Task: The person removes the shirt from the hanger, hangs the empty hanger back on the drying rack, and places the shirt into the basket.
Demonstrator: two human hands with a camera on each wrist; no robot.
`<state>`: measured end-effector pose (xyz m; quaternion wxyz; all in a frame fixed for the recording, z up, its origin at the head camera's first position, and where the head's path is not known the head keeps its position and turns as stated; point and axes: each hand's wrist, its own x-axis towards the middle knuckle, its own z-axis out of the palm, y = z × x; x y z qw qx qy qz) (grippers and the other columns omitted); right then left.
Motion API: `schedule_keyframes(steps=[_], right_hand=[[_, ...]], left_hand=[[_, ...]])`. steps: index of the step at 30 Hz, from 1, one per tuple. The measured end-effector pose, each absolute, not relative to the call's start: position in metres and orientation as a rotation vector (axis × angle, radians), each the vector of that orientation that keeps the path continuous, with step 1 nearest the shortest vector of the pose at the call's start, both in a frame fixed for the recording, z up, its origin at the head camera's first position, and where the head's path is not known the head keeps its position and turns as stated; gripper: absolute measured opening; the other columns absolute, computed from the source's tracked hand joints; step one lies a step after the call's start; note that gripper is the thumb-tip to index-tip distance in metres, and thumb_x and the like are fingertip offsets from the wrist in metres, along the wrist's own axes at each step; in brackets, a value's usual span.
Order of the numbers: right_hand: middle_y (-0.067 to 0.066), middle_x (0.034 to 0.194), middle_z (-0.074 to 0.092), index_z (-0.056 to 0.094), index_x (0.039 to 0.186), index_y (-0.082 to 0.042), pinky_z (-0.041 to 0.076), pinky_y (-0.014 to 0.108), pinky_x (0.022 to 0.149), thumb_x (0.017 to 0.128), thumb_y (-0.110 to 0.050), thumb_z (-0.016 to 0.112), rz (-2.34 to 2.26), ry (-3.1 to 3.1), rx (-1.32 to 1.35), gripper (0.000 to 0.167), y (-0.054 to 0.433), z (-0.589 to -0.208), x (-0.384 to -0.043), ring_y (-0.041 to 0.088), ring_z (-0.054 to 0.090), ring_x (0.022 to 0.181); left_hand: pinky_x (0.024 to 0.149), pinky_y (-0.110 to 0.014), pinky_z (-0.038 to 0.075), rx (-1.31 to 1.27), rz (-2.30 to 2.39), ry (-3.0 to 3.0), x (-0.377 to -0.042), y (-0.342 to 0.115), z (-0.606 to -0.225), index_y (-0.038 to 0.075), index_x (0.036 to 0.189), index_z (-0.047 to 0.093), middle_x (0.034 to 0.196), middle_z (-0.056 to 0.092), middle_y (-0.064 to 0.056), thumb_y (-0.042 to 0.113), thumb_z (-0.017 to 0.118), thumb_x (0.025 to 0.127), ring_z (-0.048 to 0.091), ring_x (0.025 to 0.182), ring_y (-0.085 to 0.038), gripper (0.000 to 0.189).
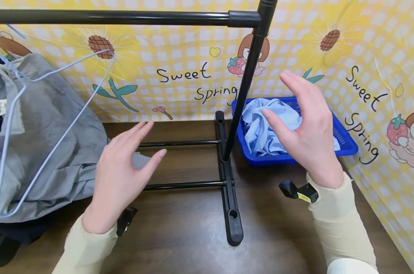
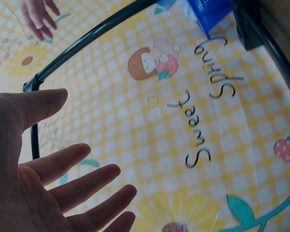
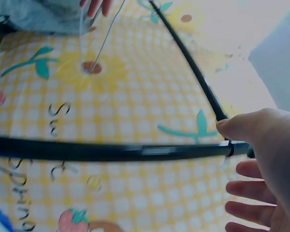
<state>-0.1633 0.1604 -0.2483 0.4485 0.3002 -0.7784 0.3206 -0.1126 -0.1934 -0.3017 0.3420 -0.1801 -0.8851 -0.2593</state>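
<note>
In the head view my left hand point(image 1: 119, 177) hovers with fingers extended and thumb apart, holding nothing. It overlaps the right edge of a grey garment point(image 1: 66, 121), over which a pale blue wire hanger point(image 1: 54, 160) shows. My right hand point(image 1: 311, 127) is raised in front of a blue plastic basket point(image 1: 345, 139), its fingers spread from the thumb and nothing between them. Crumpled light blue cloth point(image 1: 266, 125) lies in that basket. The left wrist view shows the left hand point(image 2: 43, 179) with spread, bare fingers; in the right wrist view the right hand point(image 3: 266, 169) is likewise bare.
A black garment rack stands between the hands, with a top rail point(image 1: 124, 17), an upright post point(image 1: 246, 82) and a floor foot point(image 1: 230, 201). Behind it hangs yellow checked fabric point(image 1: 179, 42) printed with flowers. Dark wood-look surface point(image 1: 179, 228) lies below.
</note>
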Motion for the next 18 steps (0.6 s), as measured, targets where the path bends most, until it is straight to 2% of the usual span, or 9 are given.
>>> schedule_keyframes(steps=[5,13,18], right_hand=[[0.013,0.137,0.062,0.063,0.131,0.002,0.037,0.046,0.109,0.094,-0.041,0.069,0.861,-1.793,0.773,0.057,0.139,-0.233,-0.16,0.027,0.052,0.13],[0.013,0.139,0.06,0.063,0.129,0.006,0.037,0.046,0.109,0.091,-0.028,0.073,0.834,-1.667,0.923,0.052,0.114,-0.21,-0.16,0.026,0.051,0.132],[0.024,0.14,0.056,0.06,0.131,0.009,0.031,0.048,0.114,0.091,-0.023,0.075,0.734,-1.605,1.041,0.054,0.101,-0.196,-0.166,0.029,0.045,0.139]], left_hand=[[0.097,-0.061,0.041,-0.42,-0.652,-2.307,-0.105,-0.204,-0.296,0.02,0.145,0.059,0.145,0.057,-0.001,0.029,0.082,0.086,0.055,0.128,-0.034,0.065],[0.106,-0.054,0.038,-0.314,-0.639,-2.302,-0.098,-0.22,-0.29,0.02,0.146,0.059,0.145,0.057,-0.002,0.03,0.082,0.086,0.053,0.131,-0.035,0.065],[0.109,-0.052,0.037,-0.296,-0.646,-2.256,-0.096,-0.224,-0.287,0.017,0.144,0.06,0.144,0.057,-0.005,0.028,0.083,0.084,0.053,0.131,-0.035,0.065]])
